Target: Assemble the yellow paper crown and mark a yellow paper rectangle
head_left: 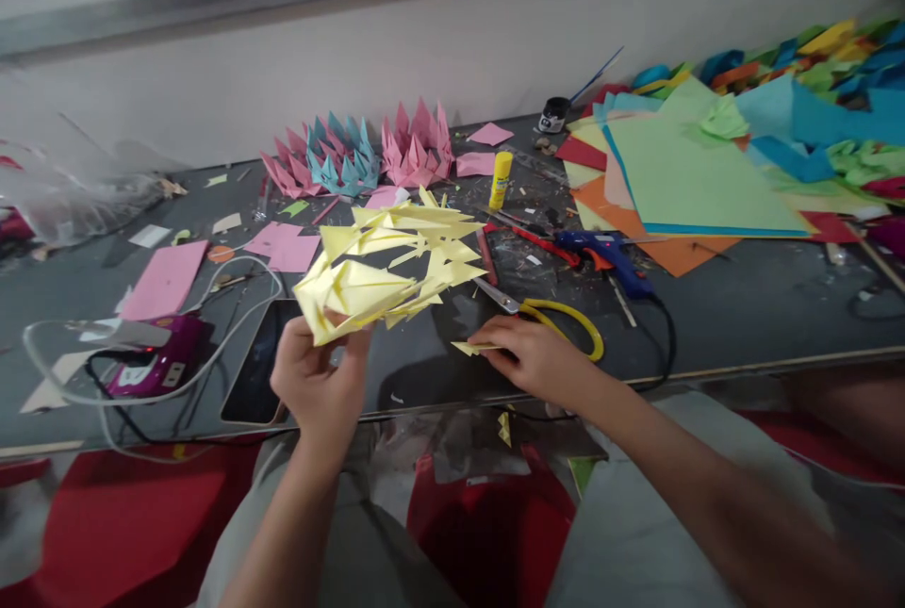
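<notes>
A yellow folded-paper crown (368, 283), a ring of pointed pieces, is held up over the table edge by my left hand (321, 377), its thumb and fingers closed on the near side. To the right, my right hand (530, 353) pinches a small folded piece of yellow paper (467, 347) low over the dark table (424, 372). Scissors with yellow handles (598, 335) lie just behind my right hand, partly hidden by it. A phone (258, 363) rests on the table beside my left hand.
Pink and blue paper crowns (343, 160) stand by the wall. A yellow glue stick (501, 179) is upright near a blue glue gun (608, 254). Coloured paper sheets (699, 174) are stacked at right. A purple power adapter (159, 358) with looping cables sits at left.
</notes>
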A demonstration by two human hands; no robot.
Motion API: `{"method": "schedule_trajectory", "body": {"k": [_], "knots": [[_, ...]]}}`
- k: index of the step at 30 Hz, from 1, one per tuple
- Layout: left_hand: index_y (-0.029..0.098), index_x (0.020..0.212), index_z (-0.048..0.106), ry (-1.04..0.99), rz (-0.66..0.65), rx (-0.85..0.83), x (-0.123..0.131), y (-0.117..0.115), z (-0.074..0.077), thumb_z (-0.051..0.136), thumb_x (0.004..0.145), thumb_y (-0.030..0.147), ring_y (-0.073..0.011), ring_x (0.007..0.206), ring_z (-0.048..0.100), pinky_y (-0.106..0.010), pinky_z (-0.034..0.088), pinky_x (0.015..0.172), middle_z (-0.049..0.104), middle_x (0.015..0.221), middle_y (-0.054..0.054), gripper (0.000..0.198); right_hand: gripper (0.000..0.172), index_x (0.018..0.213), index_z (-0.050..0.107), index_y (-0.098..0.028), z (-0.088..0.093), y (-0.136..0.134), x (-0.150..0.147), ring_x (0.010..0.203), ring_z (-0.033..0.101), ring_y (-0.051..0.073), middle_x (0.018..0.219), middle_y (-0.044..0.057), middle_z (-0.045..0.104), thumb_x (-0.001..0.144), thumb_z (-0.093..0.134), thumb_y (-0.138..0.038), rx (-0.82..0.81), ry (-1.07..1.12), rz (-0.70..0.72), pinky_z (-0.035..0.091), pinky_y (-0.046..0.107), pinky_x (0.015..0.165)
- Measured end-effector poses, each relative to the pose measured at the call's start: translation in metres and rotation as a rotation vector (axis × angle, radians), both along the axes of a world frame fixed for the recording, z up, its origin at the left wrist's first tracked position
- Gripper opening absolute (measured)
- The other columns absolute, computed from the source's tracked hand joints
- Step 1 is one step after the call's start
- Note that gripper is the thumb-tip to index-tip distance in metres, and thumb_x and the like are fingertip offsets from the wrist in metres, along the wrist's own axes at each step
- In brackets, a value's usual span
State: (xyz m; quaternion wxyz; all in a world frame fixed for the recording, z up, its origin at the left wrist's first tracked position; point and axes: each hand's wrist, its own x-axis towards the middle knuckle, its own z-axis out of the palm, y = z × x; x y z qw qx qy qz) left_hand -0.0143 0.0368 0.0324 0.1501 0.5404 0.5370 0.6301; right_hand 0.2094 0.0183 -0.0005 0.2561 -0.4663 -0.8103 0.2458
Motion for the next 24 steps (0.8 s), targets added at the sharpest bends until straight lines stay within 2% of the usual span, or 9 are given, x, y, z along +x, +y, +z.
{"method": "schedule_trajectory", "body": {"k": [5,10,13,18,21,24], "knots": [[0.016,0.083,0.056,0.070,-0.257,-0.336,-0.003,-0.010,-0.009,0.068,0.068,0.028,-0.0114,0.061,0.062,-0.021,0.051,0.058,0.064,0.070,0.000,0.022,0.025,0.106,0.062,-0.020,0.004,-0.002,0.004,0.097,0.062,0.016,0.104,0.005,0.067,0.085,0.047,-0.017,-0.035,0.075,-0.049,0.047,0.029,0.084],[0.016,0.084,0.057,0.101,-0.401,-0.469,-0.015,-0.017,-0.018,0.061,0.077,0.038,-0.0128,0.061,0.058,-0.022,0.049,0.057,0.063,0.069,0.000,0.023,0.023,0.103,0.062,-0.022,0.012,-0.003,0.010,0.091,0.065,0.017,0.102,0.004,0.069,0.084,0.050,-0.022,-0.102,0.161,-0.139,0.051,0.027,0.078],[0.017,0.083,0.059,0.195,-0.432,-0.463,-0.020,-0.019,-0.019,0.053,0.083,0.037,-0.0130,0.064,0.057,-0.022,0.046,0.060,0.063,0.070,-0.001,0.022,0.025,0.106,0.061,-0.022,0.013,-0.003,0.011,0.093,0.065,0.017,0.105,0.003,0.069,0.083,0.051,-0.025,-0.160,0.195,-0.193,0.052,0.025,0.076],[0.017,0.081,0.063,0.310,-0.396,-0.362,-0.021,-0.018,-0.017,0.052,0.084,0.034,-0.0170,0.085,0.059,-0.026,0.044,0.079,0.067,0.088,-0.005,0.020,0.023,0.102,0.062,-0.022,0.013,-0.001,0.009,0.090,0.066,0.017,0.101,0.002,0.070,0.083,0.052,-0.031,-0.220,0.269,-0.239,0.053,0.023,0.072],[0.017,0.077,0.063,0.313,-0.380,-0.363,-0.023,-0.019,-0.017,0.053,0.084,0.033,-0.0159,0.078,0.059,-0.025,0.045,0.074,0.066,0.080,-0.004,0.020,0.020,0.097,0.064,-0.021,0.013,0.001,0.007,0.084,0.067,0.017,0.096,0.002,0.071,0.083,0.052,-0.030,-0.232,0.309,-0.257,0.053,0.025,0.071],[0.017,0.081,0.062,0.276,-0.380,-0.405,-0.024,-0.021,-0.018,0.055,0.083,0.033,-0.0143,0.072,0.059,-0.023,0.046,0.068,0.065,0.076,-0.002,0.018,0.021,0.094,0.067,-0.021,0.013,0.001,0.007,0.077,0.068,0.017,0.090,0.003,0.072,0.083,0.051,-0.031,-0.260,0.327,-0.269,0.054,0.025,0.066]]}}
